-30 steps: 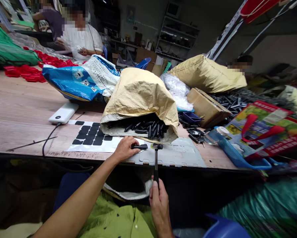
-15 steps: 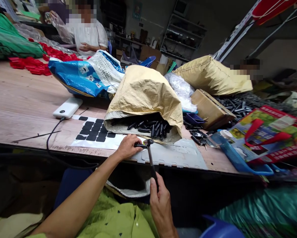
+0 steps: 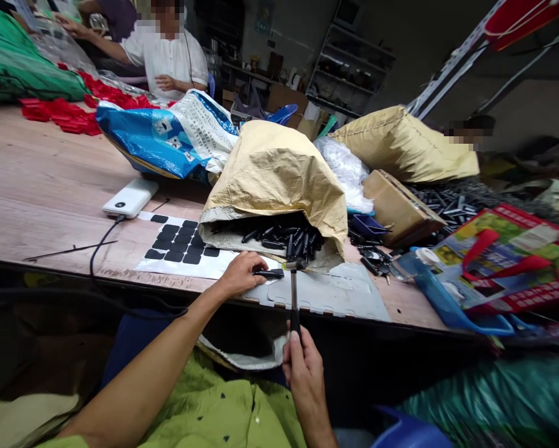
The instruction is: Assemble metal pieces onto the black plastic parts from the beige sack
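Observation:
My left hand (image 3: pixel 242 274) rests on the table edge, its fingers closed on a small black cylindrical piece (image 3: pixel 270 273) that lies over a grey sheet (image 3: pixel 326 292). In my right hand (image 3: pixel 306 367) is a small hammer (image 3: pixel 294 292), gripped by its dark handle. The hammer's head is upright, just right of the black piece and apart from it. Right behind both hands, a tan woven sack (image 3: pixel 274 168) lies on its side, its mouth showing many similar black pieces (image 3: pixel 298 241). A white sheet with black square stickers (image 3: pixel 182 239) lies to the left.
A white power bank (image 3: pixel 130 198) with a cable sits at left. Behind are a blue and white bag (image 3: pixel 167 134) and red pieces (image 3: pixel 60 115). At right stand a wooden block (image 3: pixel 400 208), a blue tray (image 3: pixel 447 298) and a printed bag (image 3: pixel 503 261). A person in white (image 3: pixel 171 59) sits across.
The hammer has moved right, off the black piece, and its handle stands more upright. My left hand keeps its place. The person across has stretched an arm out to the left.

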`<state>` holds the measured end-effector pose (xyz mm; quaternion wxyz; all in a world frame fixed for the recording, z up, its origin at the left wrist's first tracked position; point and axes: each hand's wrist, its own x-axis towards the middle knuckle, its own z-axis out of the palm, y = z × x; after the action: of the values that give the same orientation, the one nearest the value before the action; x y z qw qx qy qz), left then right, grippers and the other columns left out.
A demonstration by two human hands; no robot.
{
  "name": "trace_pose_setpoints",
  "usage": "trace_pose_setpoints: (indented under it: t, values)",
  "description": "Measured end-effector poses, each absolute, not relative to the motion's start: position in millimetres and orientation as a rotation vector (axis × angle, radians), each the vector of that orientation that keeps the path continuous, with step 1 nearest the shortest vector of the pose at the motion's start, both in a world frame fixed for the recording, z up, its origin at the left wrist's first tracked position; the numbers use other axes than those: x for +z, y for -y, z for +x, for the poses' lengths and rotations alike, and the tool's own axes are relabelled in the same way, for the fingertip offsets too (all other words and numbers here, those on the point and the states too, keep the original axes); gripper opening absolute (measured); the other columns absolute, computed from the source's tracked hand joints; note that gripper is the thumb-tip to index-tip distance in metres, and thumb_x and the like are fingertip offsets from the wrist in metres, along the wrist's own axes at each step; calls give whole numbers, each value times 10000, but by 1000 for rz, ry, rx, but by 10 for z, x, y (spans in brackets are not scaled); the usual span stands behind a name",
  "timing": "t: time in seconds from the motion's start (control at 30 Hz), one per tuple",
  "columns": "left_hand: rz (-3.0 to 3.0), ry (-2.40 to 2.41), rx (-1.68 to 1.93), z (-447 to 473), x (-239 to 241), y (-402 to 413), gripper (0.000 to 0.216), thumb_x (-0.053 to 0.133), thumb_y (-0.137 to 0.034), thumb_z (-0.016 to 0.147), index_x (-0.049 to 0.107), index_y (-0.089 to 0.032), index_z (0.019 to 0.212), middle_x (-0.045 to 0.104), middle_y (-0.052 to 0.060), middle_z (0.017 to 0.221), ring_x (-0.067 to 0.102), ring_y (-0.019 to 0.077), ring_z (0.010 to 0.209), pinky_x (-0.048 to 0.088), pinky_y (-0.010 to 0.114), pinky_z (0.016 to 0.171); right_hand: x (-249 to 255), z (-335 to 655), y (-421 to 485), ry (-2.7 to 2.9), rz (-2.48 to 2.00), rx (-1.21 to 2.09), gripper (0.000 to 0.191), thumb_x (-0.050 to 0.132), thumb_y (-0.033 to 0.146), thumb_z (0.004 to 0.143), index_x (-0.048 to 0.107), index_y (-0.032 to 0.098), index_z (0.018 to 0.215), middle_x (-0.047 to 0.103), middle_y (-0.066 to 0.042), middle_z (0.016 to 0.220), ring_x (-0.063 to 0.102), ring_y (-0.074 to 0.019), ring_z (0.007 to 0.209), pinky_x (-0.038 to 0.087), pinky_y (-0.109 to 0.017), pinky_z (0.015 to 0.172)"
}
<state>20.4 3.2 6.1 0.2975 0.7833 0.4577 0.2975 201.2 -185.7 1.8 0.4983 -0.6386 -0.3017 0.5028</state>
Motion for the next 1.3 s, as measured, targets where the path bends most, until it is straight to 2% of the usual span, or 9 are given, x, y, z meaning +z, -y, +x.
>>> trace_pose_setpoints:
  t: [0.07,0.17,0.33,0.57,0.73,0.87,1.0,1.1,1.3]
  values:
    - [2073,-1206,823,199,52,-28,217,734,-248,789,743,-229,1005,707,28,962,579,224,952,453,335,849,12,2017,1865,626,-1505,1314,655,702,719,782,641,201,1179,492,76,615,331,-56,407,236,-198,375]
    - [2072,-1172,869,190,47,-28,194,629,-306,904,740,-223,1040,729,33,988,582,217,948,448,337,862,18,1999,1872,413,-1398,1471,666,731,709,758,613,202,1174,513,76,640,344,-50,404,252,-195,375]
    - [2053,-1191,881,192,44,-30,321,456,-352,1014,747,-222,1042,754,35,1027,585,216,953,441,340,882,29,1901,1853,248,-1270,1548,612,799,660,714,618,222,1100,506,84,631,354,-42,417,242,-186,392]
    - [2089,-1196,885,202,30,-20,334,439,-359,1023,744,-227,1048,752,33,1038,584,207,943,440,335,884,-18,1861,1836,208,-1232,1564,603,812,654,708,615,233,1092,497,89,637,345,-38,417,230,-186,393]
    - [2091,-1172,926,212,97,-2,307,480,-357,1005,750,-213,985,735,45,943,585,205,908,450,337,866,-39,1873,1837,222,-1231,1550,615,817,660,703,612,227,1089,500,90,631,343,-35,415,239,-185,387]
    - [2062,-1049,987,154,227,262,265,544,-361,979,741,-204,1063,699,62,928,611,185,855,475,310,798,-42,1877,1845,238,-1236,1541,612,806,669,713,610,223,1084,499,88,632,345,-35,414,239,-184,387]
    - [2123,-920,825,20,246,752,271,531,-372,980,741,-239,1091,689,69,898,625,177,795,484,299,733,-44,1892,1857,243,-1252,1545,616,801,682,709,605,227,1076,495,89,633,339,-36,412,234,-184,385]
    - [2201,-903,608,-44,65,1026,271,503,-344,978,748,-253,1050,689,68,865,633,173,768,474,286,692,-52,1898,1855,260,-1259,1540,616,790,690,717,601,227,1077,500,88,636,339,-36,412,245,-185,386]
    - [2201,-1251,236,23,-451,1081,176,564,-295,906,734,-249,912,718,76,867,692,236,812,474,303,700,-60,1915,1853,270,-1253,1534,625,793,691,712,602,217,1072,497,89,625,337,-33,404,236,-184,387]
